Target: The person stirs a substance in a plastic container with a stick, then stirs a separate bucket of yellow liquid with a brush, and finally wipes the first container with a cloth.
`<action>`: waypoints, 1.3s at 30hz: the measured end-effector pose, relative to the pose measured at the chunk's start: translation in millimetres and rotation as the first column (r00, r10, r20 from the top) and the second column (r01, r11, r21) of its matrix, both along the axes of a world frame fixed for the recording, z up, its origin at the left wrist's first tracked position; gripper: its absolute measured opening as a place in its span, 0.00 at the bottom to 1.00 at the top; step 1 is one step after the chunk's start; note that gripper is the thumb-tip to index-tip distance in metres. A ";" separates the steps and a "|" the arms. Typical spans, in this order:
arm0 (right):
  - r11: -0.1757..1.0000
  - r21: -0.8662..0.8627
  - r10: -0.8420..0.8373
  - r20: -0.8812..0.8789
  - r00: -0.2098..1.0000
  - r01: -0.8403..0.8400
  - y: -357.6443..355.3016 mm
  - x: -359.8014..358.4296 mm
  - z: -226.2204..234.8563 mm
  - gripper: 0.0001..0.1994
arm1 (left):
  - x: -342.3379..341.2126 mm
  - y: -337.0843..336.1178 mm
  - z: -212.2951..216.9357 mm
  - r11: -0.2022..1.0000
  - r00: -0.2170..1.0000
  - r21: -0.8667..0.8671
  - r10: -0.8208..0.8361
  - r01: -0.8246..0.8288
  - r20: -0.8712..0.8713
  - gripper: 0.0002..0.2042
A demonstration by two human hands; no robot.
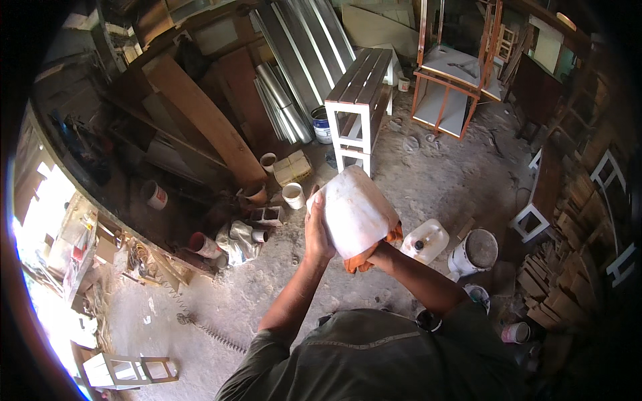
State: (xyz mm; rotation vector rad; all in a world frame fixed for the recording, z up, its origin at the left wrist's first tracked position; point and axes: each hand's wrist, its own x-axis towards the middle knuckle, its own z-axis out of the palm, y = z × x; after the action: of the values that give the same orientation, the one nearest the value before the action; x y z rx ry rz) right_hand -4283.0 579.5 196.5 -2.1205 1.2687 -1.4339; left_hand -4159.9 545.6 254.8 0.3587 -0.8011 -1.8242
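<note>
In the head view I hold a white plastic jerrycan up in front of my chest, tilted, above the dusty floor. My left hand lies flat against its left side, the fingers closed on the wall of the can. My right hand supports it from below on the right; this hand is mostly hidden by an orange cloth pressed between palm and can, so its grip is closed on the can together with the cloth. On the floor just right of my hands stands a second, clear jerrycan with a dark cap, and beside it a white bucket. Farther away stands a white bench with a brown slatted top. To the left, small paint cans stand near leaning wooden boards.
</note>
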 end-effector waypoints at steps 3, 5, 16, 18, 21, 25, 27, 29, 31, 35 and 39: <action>0.999 0.025 -0.031 0.028 0.999 0.030 -2.4 -3.4 -18.1 0.33 | -2.0 2.2 7.9 0.996 0.999 0.073 -0.039 0.041 -0.024 0.35; 0.999 0.039 -0.025 0.046 0.999 0.023 -5.6 -6.1 -24.8 0.34 | -1.2 2.8 10.6 0.991 0.996 0.113 -0.058 0.065 -0.061 0.33; 0.919 0.268 0.237 0.215 0.947 -0.291 8.7 -13.3 -24.4 0.40 | 1.7 2.5 -0.8 0.995 0.995 -0.026 0.099 -0.098 0.013 0.33; 0.842 0.339 0.243 0.457 0.856 -0.420 5.8 -12.9 -40.5 0.41 | -0.9 -4.8 -16.0 0.996 0.995 0.000 0.090 -0.090 0.042 0.34; 0.926 0.324 0.191 0.044 0.981 -0.195 2.1 -16.5 -68.9 0.40 | -1.6 4.1 -7.4 0.998 0.987 0.045 0.047 -0.054 0.155 0.30; 0.974 -0.187 -0.177 -0.268 0.947 0.129 -40.4 -0.5 -133.4 0.34 | -5.0 -10.9 -21.7 0.984 0.996 0.172 -0.059 0.047 0.070 0.31; 0.989 0.039 -0.120 -0.381 0.917 0.145 -47.2 1.2 -138.1 0.30 | -6.2 -15.5 -19.3 0.977 0.999 0.212 0.006 -0.015 0.040 0.32; 0.940 0.341 0.071 -0.271 0.960 0.027 -41.9 -14.5 -142.6 0.26 | -6.0 -20.3 -11.7 0.976 0.997 0.217 0.029 -0.011 -0.078 0.31; 0.887 0.400 0.207 0.108 0.972 -0.233 -26.3 -38.8 -145.8 0.27 | -5.7 -36.2 -5.9 0.980 0.990 0.197 0.055 -0.029 -0.129 0.31; 0.954 0.279 0.110 0.017 0.994 -0.110 24.6 -34.5 -25.0 0.30 | 21.5 -78.4 -36.7 0.982 0.980 0.186 0.050 -0.014 -0.191 0.34; 0.980 0.166 0.049 0.312 0.949 -0.106 54.5 -52.2 -0.8 0.28 | 28.2 -84.0 -49.6 0.980 0.974 0.199 0.023 0.022 -0.224 0.34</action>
State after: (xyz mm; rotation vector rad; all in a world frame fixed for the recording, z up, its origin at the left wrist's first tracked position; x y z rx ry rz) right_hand -4335.2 634.0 195.7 -1.7292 1.1347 -1.4829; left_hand -4131.7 461.6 205.2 0.2731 -0.4619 -1.9101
